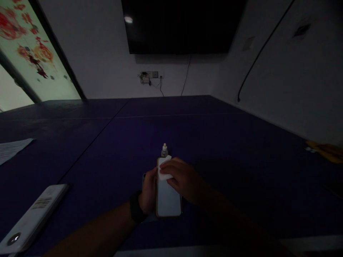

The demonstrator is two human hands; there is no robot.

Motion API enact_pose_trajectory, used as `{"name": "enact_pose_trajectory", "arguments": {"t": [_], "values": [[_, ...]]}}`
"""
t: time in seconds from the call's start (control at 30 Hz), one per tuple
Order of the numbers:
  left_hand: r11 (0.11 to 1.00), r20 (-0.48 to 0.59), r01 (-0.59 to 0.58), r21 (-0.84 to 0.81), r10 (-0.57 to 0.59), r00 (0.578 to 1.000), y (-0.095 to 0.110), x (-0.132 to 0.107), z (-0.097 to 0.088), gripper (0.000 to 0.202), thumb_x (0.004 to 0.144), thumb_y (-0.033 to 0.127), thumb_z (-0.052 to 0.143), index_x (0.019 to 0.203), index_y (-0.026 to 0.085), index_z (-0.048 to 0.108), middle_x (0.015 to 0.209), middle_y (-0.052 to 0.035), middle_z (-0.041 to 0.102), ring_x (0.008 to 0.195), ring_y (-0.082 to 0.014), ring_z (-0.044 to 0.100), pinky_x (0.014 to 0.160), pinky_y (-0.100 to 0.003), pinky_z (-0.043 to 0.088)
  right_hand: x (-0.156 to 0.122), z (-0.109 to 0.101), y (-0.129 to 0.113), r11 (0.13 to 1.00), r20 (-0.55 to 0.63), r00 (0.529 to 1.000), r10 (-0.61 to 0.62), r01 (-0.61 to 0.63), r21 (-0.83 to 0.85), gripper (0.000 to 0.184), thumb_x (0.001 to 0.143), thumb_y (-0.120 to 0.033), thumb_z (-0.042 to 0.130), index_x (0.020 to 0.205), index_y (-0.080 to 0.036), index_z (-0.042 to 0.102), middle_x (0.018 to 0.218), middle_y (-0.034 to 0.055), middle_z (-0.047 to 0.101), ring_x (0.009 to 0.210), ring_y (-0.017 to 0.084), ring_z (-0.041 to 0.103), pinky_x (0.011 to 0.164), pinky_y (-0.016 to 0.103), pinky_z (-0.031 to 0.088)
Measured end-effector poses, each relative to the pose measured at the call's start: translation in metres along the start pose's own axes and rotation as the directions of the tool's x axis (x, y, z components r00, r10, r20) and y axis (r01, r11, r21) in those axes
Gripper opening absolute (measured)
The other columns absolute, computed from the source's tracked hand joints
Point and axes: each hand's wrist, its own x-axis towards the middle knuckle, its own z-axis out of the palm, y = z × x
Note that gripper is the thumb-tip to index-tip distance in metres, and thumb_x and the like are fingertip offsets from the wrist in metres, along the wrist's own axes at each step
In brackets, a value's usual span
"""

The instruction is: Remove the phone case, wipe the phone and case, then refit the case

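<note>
A phone (168, 200) with a pale, shiny face lies flat on the dark blue table (112, 150). My left hand (149, 195), with a dark watch on its wrist, grips the phone's left edge. My right hand (182, 178) presses a small white cloth (164, 170) onto the upper part of the phone, fingers closed on the cloth. Just beyond the phone stands a small clear bottle (164, 150) with a white nozzle cap.
A white flat device (34, 216) lies at the near left. A paper sheet (12, 149) rests at the far left edge. A yellowish object (325, 150) sits at the right edge. A dark screen (182, 25) hangs on the back wall.
</note>
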Motion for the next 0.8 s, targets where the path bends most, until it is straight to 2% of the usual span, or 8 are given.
{"name": "enact_pose_trajectory", "arguments": {"t": [0.07,0.17,0.27,0.4,0.47,0.57,0.67,0.8], "values": [[1.0,-0.004,-0.008,-0.015,0.008,1.0,0.003,0.0,0.004,0.032,0.083,0.043,0.061,0.087,0.012,0.07,0.071,-0.004,0.068,0.067,-0.0183,0.062,0.07,-0.028,0.046,-0.001,-0.001,-0.006,0.986,0.172,0.972,-0.159,0.145,0.087,0.018,0.083,-0.006,0.065,0.099,-0.015,0.068,0.102,0.0077,0.074,0.1,0.02,0.067,0.092,0.035,0.054],[0.999,0.039,0.036,0.01,-0.036,0.999,0.009,-0.001,0.009,0.045,0.085,0.049,0.057,0.099,0.009,0.07,0.076,-0.0075,0.07,0.072,-0.0222,0.065,0.072,-0.031,0.046,-0.004,-0.005,-0.014,0.932,0.356,0.869,-0.344,0.271,0.24,0.011,0.087,-0.012,0.067,0.097,-0.015,0.069,0.097,0.0052,0.076,0.094,0.016,0.068,0.089,0.028,0.054],[0.999,0.024,0.034,-0.005,-0.034,0.999,0.008,0.0,0.005,0.041,0.084,0.049,0.059,0.093,0.01,0.07,0.072,-0.0065,0.068,0.066,-0.0202,0.062,0.068,-0.03,0.045,-0.003,-0.009,-0.013,0.969,0.34,0.91,-0.238,0.197,0.151,0.016,0.086,-0.008,0.067,0.101,-0.014,0.068,0.101,0.0069,0.075,0.098,0.017,0.067,0.09,0.03,0.054],[0.999,-0.009,0.034,-0.038,-0.035,0.999,0.003,0.003,-0.002,0.036,0.084,0.046,0.061,0.086,0.012,0.069,0.068,-0.0045,0.065,0.06,-0.0172,0.059,0.063,-0.029,0.044,-0.001,-0.013,-0.006,0.997,0.132,0.991,0.009,0.0,-0.071,0.024,0.083,-0.001,0.063,0.103,-0.014,0.068,0.107,0.0111,0.073,0.106,0.023,0.065,0.094,0.039,0.053],[0.999,0.007,0.009,-0.047,-0.009,1.0,0.005,0.001,0.002,0.034,0.085,0.044,0.06,0.086,0.011,0.069,0.067,-0.0034,0.064,0.06,-0.0157,0.058,0.064,-0.028,0.045,-0.001,-0.013,-0.006,0.999,0.209,0.977,-0.031,0.04,-0.036,0.021,0.084,-0.004,0.064,0.101,-0.015,0.068,0.106,0.0107,0.073,0.105,0.022,0.066,0.094,0.038,0.053],[1.0,0.038,0.003,-0.002,-0.003,0.999,0.013,-0.003,0.012,0.041,0.086,0.047,0.056,0.095,0.01,0.07,0.077,-0.007,0.069,0.068,-0.0185,0.063,0.07,-0.029,0.047,-0.003,-0.011,-0.013,0.974,0.411,0.885,-0.218,0.173,0.144,0.012,0.087,-0.011,0.065,0.098,-0.015,0.07,0.1,0.0074,0.075,0.098,0.018,0.068,0.09,0.032,0.053],[0.998,0.053,0.008,0.055,-0.011,0.999,0.017,-0.006,0.016,0.05,0.086,0.051,0.053,0.105,0.009,0.07,0.085,-0.0102,0.072,0.077,-0.0235,0.066,0.075,-0.032,0.048,-0.004,-0.011,-0.019,0.95,0.473,0.83,-0.295,0.203,0.237,0.01,0.089,-0.012,0.064,0.096,-0.016,0.07,0.098,0.0046,0.077,0.095,0.015,0.069,0.089,0.028,0.053],[0.999,0.039,0.041,0.01,-0.041,0.998,0.01,-0.003,0.005,0.046,0.085,0.049,0.057,0.105,0.009,0.07,0.079,-0.0084,0.07,0.071,-0.0223,0.065,0.07,-0.031,0.047,-0.002,-0.012,-0.013,0.996,0.293,0.952,-0.086,0.076,0.047,0.018,0.083,-0.006,0.066,0.1,-0.014,0.069,0.101,0.0081,0.075,0.098,0.02,0.067,0.089,0.033,0.053]]}}
